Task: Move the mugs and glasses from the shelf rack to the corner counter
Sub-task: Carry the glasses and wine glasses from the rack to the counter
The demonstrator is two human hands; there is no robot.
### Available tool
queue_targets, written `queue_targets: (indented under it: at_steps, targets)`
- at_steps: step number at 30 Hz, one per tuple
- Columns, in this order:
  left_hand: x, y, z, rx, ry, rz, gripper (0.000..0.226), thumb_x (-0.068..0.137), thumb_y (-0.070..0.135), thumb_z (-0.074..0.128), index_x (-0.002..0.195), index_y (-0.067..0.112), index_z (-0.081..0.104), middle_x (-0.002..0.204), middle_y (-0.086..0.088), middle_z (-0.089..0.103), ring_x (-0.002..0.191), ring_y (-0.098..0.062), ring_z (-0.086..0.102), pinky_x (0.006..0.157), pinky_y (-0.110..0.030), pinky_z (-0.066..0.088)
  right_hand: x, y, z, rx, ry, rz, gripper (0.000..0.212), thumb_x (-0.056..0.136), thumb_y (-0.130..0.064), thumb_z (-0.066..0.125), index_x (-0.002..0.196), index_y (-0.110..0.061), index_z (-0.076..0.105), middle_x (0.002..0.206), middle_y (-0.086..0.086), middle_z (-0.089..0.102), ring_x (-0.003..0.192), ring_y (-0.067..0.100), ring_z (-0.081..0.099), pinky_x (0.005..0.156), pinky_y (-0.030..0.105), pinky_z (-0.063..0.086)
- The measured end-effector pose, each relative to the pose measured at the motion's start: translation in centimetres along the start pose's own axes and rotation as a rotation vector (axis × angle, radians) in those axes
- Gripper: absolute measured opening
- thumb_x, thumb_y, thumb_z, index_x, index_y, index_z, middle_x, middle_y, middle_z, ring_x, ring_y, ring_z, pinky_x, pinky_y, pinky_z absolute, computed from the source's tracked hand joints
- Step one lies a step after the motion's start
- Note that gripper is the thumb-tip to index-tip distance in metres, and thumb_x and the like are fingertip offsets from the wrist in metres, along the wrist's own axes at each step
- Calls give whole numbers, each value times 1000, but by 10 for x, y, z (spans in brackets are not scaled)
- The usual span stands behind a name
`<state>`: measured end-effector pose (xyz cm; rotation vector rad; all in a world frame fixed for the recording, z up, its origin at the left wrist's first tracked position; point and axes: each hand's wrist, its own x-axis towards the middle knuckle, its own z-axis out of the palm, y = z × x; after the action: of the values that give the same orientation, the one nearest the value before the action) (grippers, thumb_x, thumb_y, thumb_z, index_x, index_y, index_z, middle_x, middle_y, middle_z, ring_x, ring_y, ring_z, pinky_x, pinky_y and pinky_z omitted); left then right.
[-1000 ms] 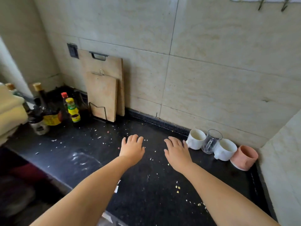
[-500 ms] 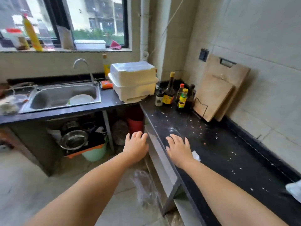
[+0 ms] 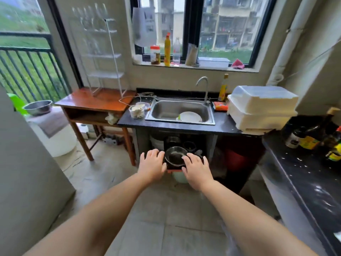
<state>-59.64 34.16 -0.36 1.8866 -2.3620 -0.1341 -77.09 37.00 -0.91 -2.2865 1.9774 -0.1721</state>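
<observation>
The dark bench (image 3: 302, 183) runs down the right, its corner out of view. Far left, the white wire shelf rack (image 3: 103, 58) stands on a wooden table (image 3: 96, 100), its shelves apparently bare, though blurred; probably little remains. Left hand (image 3: 151, 163) and right hand (image 3: 197, 168) hang open, empty. Bottle labels are unreadable.

Both arms reach forward, the left hand (image 3: 152, 164) and right hand (image 3: 197, 168) empty, palms down, fingers spread. Ahead, a white shelf rack (image 3: 103, 58) stands on a wooden table (image 3: 88, 100) left of the steel sink (image 3: 180, 112).
</observation>
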Motion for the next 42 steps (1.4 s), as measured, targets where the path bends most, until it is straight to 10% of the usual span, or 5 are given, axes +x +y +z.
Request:
queue_targets:
  at_steps: [31,42]
  targets:
    - [264,-409,-123,-96,171,-453,43,94,36,39,134,20,41,141,-6,40,133,-26,36,111,-46,30,490,-303,-19,-59,6,-432,48,100,-34,32,146,-20,25,155,4,25,145,24,22,119,54,12]
    - [439,-531,-138,-117,215,-274,47,96,37,39,140,19,37,149,-8,34,137,-27,33,109,-46,36,674,-372,-14,-38,132,-327,47,100,-35,32,145,-21,28,154,3,28,144,22,24,119,53,12]
